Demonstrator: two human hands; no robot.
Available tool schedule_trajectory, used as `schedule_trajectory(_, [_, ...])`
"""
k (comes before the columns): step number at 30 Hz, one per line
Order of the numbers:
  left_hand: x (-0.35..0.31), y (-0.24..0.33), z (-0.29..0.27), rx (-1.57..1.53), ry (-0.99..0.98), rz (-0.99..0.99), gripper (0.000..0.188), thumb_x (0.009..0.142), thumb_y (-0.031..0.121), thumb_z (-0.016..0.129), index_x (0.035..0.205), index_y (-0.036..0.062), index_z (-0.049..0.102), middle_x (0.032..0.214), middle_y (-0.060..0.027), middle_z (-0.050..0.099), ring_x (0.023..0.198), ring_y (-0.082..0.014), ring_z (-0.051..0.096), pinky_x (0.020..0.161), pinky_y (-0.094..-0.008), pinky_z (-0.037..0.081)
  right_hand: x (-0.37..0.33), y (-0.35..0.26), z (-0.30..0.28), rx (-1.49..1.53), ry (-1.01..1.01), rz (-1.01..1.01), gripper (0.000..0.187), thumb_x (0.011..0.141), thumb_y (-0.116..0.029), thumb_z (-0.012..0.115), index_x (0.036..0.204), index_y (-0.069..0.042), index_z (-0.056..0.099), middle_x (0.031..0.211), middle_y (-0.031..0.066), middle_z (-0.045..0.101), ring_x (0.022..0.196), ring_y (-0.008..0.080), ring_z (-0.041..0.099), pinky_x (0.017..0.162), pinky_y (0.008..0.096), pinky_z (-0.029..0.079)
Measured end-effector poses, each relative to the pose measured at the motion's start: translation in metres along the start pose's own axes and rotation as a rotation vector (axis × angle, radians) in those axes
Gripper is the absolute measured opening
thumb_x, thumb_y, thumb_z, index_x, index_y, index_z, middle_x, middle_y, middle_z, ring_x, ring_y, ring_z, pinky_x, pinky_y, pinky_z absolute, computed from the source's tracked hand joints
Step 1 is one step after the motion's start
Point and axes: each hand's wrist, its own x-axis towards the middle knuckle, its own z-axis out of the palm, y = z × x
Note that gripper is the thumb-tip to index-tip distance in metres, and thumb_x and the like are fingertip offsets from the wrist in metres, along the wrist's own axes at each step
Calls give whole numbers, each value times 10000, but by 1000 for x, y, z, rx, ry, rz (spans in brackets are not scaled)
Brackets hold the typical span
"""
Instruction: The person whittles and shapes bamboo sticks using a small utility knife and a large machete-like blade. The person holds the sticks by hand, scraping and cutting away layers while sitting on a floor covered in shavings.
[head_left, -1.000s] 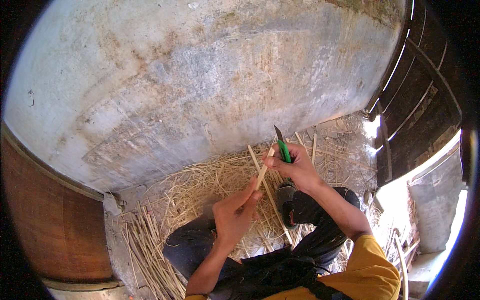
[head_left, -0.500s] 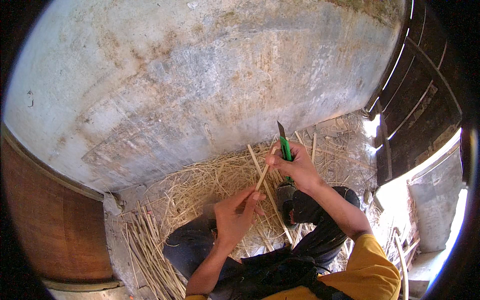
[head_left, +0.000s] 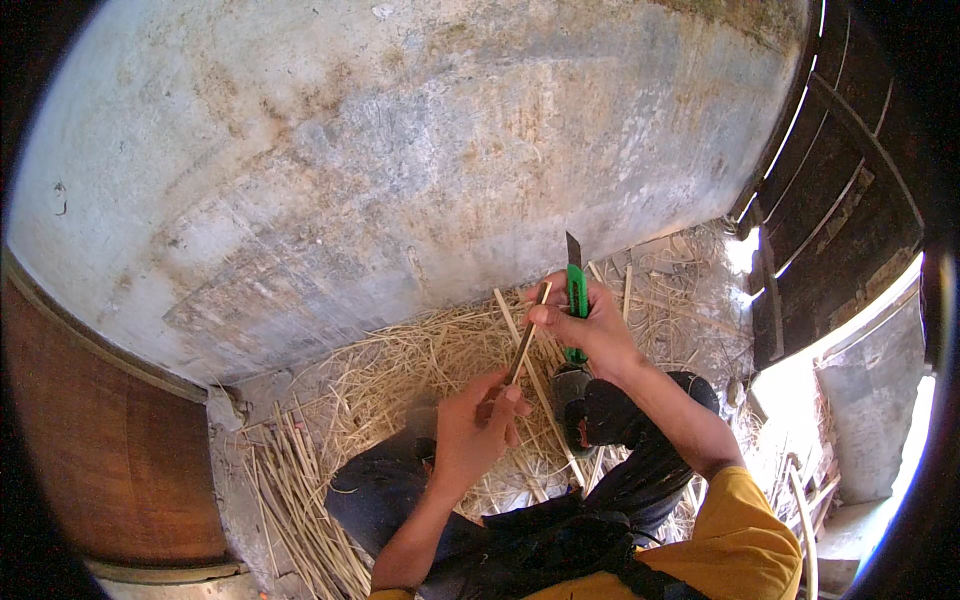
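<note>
A short, narrow strip of bamboo or wood (head_left: 523,342) slants between my two hands, its dark face showing and its upper tip pale. My left hand (head_left: 472,422) is closed on the strip's lower end, thumb against fingers. With thumb and fingertips my right hand (head_left: 592,325) pinches the strip near its top. The same hand also holds a green utility knife (head_left: 577,292), its dark blade (head_left: 573,250) extended and pointing up, away from the strip. Below the hands, pale shavings (head_left: 400,375) cover the ground between my legs.
A bundle of long thin sticks (head_left: 300,500) lies to the left beside my knee. Ahead rises a stained concrete wall (head_left: 430,170). A brown wooden panel (head_left: 110,430) stands at left, dark slatted boards (head_left: 840,170) at right. Longer pale strips (head_left: 550,415) lie across the shavings.
The strip has turned, so a dark face shows where a pale one did. The knife in my right hand has tipped more upright, slightly to the right. My left hand has barely moved.
</note>
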Motion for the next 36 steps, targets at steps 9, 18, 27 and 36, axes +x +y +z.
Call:
schedule_trajectory(9, [3, -13, -4, 73, 149, 68, 254, 1036, 180, 621, 1153, -38, 681, 714, -10, 646, 672, -38, 555, 596, -238, 454, -2, 7, -12, -370, -10, -341, 308, 956, -289, 714, 1123, -34, 670, 955, 106, 714, 919, 213, 690, 793, 320, 528])
schedule_trajectory(18, [4, -5, -11, 110, 25, 51, 258, 1053, 222, 583, 1002, -25, 642, 689, -39, 601, 638, -83, 534, 586, -280, 428, -13, 12, -3, -920, -191, -686, 270, 890, -213, 740, 1102, -58, 678, 896, 121, 702, 747, 357, 683, 645, 408, 546])
schedule_trajectory(27, [2, 2, -10, 260, 84, 175, 224, 1053, 186, 546, 951, -15, 541, 636, -158, 436, 575, -199, 387, 552, -371, 371, -13, 16, 0, -983, -111, -649, 281, 877, -234, 760, 1103, -81, 698, 896, 103, 712, 731, 322, 700, 629, 398, 550])
schedule_trajectory(36, [4, -18, -15, 322, 87, 142, 214, 1051, 206, 554, 1012, -1, 590, 718, -75, 522, 663, -150, 462, 592, -350, 404, -18, 21, 4, -1045, -192, -641, 337, 906, -398, 726, 1100, -123, 728, 973, 102, 746, 696, 319, 716, 593, 423, 569])
